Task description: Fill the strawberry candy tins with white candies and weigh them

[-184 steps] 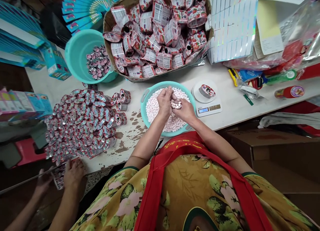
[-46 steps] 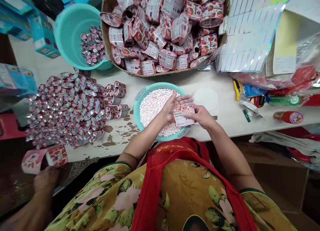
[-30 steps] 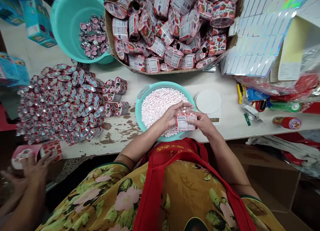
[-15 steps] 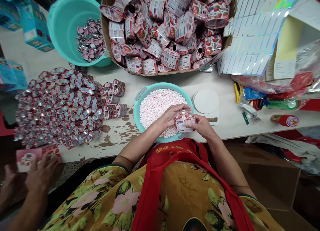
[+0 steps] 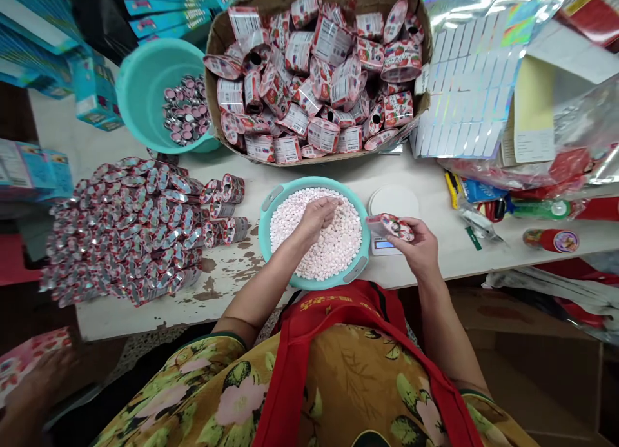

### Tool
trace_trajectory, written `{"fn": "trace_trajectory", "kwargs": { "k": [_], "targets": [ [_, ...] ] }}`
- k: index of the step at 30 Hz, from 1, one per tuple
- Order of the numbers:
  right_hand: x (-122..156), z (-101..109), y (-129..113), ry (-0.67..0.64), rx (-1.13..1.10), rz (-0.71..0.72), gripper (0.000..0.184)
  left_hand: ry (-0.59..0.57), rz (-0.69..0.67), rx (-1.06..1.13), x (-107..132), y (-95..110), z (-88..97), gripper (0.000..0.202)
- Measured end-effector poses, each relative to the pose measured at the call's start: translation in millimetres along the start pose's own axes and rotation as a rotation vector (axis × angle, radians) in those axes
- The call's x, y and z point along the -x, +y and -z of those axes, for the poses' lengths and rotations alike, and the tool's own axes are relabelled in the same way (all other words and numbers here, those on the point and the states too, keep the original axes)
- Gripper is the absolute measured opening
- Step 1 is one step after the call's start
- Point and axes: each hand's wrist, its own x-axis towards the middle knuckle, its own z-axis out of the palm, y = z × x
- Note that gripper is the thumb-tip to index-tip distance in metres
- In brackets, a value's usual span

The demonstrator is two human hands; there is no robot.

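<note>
My left hand (image 5: 316,218) is over the turquoise basin (image 5: 265,231) of small pale pink candies (image 5: 333,247). Its fingers are pinched together, and whatever may be in them is too small to make out. Off to the right, my right hand (image 5: 420,246) grips a strawberry-printed candy container (image 5: 391,226), tilted on its side. The container is held above the near part of a white digital scale (image 5: 394,202), whose lit display shows just below it. Whether candies are inside the container cannot be seen.
A cardboard box (image 5: 319,158) of similar containers stands behind the basin. Many more containers (image 5: 130,228) stand packed at left, near a turquoise bucket (image 5: 135,86) of small caps. Label sheets (image 5: 469,92) and a jar (image 5: 551,240) lie right. Another person's hand (image 5: 43,376) holds a pink box lower left.
My hands have moved apart: the left withdrew from the container, back over the candies, and its fingers closed. My right hand carried the container rightward over the scale and tipped it.
</note>
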Motion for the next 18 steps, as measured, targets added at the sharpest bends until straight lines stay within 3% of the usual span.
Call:
{"fn": "trace_trajectory", "kwargs": {
  "k": [3, 5, 8, 10, 14, 16, 18],
  "targets": [
    [-27, 11, 23, 0.184, 0.122, 0.085, 0.055, 0.237, -0.335, -0.543, -39, 40, 13.1, 0.020],
    [-44, 11, 36, 0.224, 0.200, 0.105, 0.056, 0.348, -0.460, -0.880, -73, 72, 18.9, 0.025],
    [-60, 8, 47, 0.219, 0.260, 0.100, 0.056, 0.341, -0.463, -1.268, -117, 109, 22.2, 0.030],
    [-61, 9, 49, 0.196, 0.289, 0.123, 0.061, 0.293, -0.443, -1.460, -133, 121, 21.5, 0.030],
    [-49, 19, 43, 0.291, 0.369, 0.230, 0.070, 0.224, -0.457, -1.683, -133, 119, 21.3, 0.025],
    [-39, 24, 36, 0.372, 0.360, 0.259, 0.062, 0.190, -0.461, -1.691, -124, 115, 24.9, 0.022],
    [-30, 27, 26, 0.407, 0.342, 0.294, 0.054, 0.226, -0.460, -1.602, -112, 114, 30.1, 0.017]
  ]
}}
